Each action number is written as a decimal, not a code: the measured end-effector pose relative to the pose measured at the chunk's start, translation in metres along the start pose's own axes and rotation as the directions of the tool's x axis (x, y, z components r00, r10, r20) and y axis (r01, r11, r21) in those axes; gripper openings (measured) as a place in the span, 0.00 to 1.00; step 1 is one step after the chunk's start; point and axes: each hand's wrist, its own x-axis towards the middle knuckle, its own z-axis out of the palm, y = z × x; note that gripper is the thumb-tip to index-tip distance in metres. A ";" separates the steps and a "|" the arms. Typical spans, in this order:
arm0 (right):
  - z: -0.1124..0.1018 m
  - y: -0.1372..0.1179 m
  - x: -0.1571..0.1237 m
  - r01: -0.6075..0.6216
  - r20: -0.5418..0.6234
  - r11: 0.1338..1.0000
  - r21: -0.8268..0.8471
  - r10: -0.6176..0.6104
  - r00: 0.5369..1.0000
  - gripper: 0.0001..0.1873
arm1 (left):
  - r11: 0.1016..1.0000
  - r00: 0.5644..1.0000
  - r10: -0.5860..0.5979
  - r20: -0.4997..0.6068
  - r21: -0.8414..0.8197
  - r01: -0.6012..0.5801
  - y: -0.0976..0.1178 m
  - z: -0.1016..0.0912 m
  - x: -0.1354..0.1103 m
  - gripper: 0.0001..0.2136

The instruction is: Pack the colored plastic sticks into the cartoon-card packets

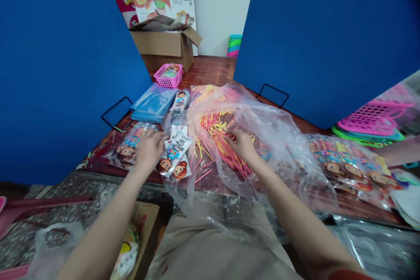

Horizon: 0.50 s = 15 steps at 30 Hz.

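Note:
My left hand (151, 148) is at the left of the table, fingers bent and slightly apart, beside a small pile of printed sachets (175, 153) with cartoon faces. Under and left of it lies a clear pack (128, 143) of similar sachets. My right hand (243, 145) is over loose thin pink and yellow sticks (226, 148), thumb and forefinger a little apart at their edge; no stick shows clearly in it. The sticks spill out of a large clear plastic bag (269, 122), which spreads over the table and hangs down its front edge.
Blue panels (65, 52) stand on both sides. Behind are a pink basket (169, 75), blue plastic sheets (154, 103) and an open carton (160, 43). At right are filled packs (348, 162), stacked baskets (370, 120) and another person's forearm (402, 151).

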 end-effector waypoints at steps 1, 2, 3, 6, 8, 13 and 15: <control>0.002 -0.002 0.000 0.014 0.009 1.000 0.011 -0.014 1.000 0.11 | 1.000 0.997 0.021 0.075 -0.016 -0.020 0.012 0.009 -0.002 0.14; 0.003 -0.004 0.000 0.025 0.015 0.999 0.024 -0.025 1.000 0.11 | 1.000 0.991 0.006 0.136 -0.017 -0.004 0.021 0.019 -0.002 0.13; 0.002 -0.004 0.000 0.031 0.017 0.999 0.035 -0.032 0.999 0.11 | 0.999 0.984 -0.031 0.175 -0.014 0.034 0.026 0.027 -0.001 0.14; -0.006 0.002 0.000 0.004 -0.005 0.999 0.043 -0.004 1.000 0.11 | 0.973 0.952 -0.211 0.220 -0.048 0.227 0.026 0.041 0.008 0.17; -0.015 0.012 0.000 -0.048 -0.022 0.998 0.047 0.049 0.999 0.12 | 0.919 0.908 -0.339 0.248 -0.120 0.376 0.019 0.044 0.014 0.18; -0.030 0.036 -0.002 -0.136 -0.014 0.988 0.079 0.138 0.990 0.13 | 0.839 0.886 -0.444 0.130 -0.287 0.463 0.011 0.044 0.016 0.12; -0.030 0.039 -0.003 -0.141 0.000 0.988 0.060 0.141 0.990 0.12 | 0.848 0.896 -0.442 0.043 -0.305 0.433 0.014 0.043 0.013 0.10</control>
